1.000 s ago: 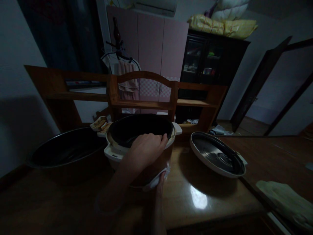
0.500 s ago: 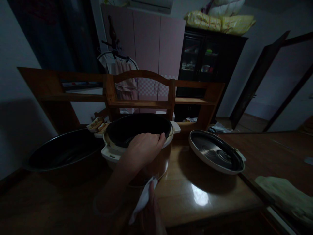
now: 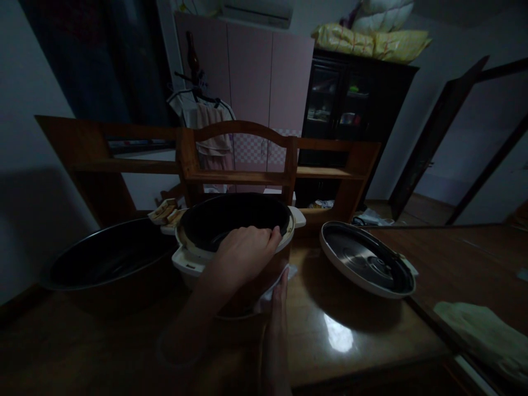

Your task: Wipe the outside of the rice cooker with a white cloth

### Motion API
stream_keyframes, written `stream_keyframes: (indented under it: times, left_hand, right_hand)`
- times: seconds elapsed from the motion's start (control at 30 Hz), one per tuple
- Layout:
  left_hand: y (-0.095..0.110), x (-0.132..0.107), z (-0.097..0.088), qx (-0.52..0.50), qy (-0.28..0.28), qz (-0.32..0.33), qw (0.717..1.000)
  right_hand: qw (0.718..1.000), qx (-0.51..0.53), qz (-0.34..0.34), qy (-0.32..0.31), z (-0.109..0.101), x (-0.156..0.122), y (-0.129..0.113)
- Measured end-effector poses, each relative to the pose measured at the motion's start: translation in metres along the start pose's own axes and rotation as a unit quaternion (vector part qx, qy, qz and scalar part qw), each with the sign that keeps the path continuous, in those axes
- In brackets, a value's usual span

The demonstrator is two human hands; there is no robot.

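A rice cooker [image 3: 258,287] stands at the centre of the frame on a wooden table [image 3: 311,355], its lid off; the left hand [image 3: 249,247] is clamped on the near right part of the rim, its forearm slanting up from the lower left across the cooker's front and hiding much of it; the right hand [image 3: 279,308], lower and apart from the left, presses a white cloth [image 3: 266,300] to the lower right side of the body, though whether its fingers close round the cloth I cannot tell; to the left, just beside the cooker, a wide black pot [image 3: 115,258] crowds that side, and to the right the round lid [image 3: 367,261] lies inner face up, a little apart; a wooden shelf unit [image 3: 239,177] blocks the way behind, with a pink wardrobe [image 3: 249,82] and a dark cabinet [image 3: 371,93] farther back; a pale green cloth [image 3: 478,330] lies at the lower right; the cooker's upright axis is near vertical, its dark mouth faces up, and one white handle [image 3: 298,216] points right; the white cloth's long axis runs from lower left to upper right.
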State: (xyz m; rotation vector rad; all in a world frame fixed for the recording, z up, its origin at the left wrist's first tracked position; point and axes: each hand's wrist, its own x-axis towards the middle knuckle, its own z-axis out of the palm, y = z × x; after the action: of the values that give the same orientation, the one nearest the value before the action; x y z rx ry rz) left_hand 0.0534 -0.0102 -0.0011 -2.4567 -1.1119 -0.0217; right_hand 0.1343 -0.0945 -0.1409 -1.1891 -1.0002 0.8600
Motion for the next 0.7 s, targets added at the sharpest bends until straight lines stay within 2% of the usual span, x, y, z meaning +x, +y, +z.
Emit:
stream_keyframes:
  times: [0.33,0.5,0.57,0.7]
  left_hand:
    - [-0.001,0.0,-0.003,-0.001,0.007,0.013,1.0]
    - [-0.001,0.0,-0.002,-0.004,0.011,0.008,1.0]
    - [-0.001,0.0,-0.001,-0.003,0.013,0.003,1.0]
    - [0.0,0.0,-0.003,-0.002,0.004,-0.002,1.0]
  right_hand:
    - [0.998,-0.053,-0.037,-0.019,0.026,-0.025,-0.001]
    - [0.993,-0.09,-0.062,-0.046,0.038,-0.038,0.014]
    - [0.983,-0.144,-0.106,-0.047,0.041,-0.041,0.025]
    - [0.936,-0.279,-0.207,-0.049,0.04,-0.045,0.046]
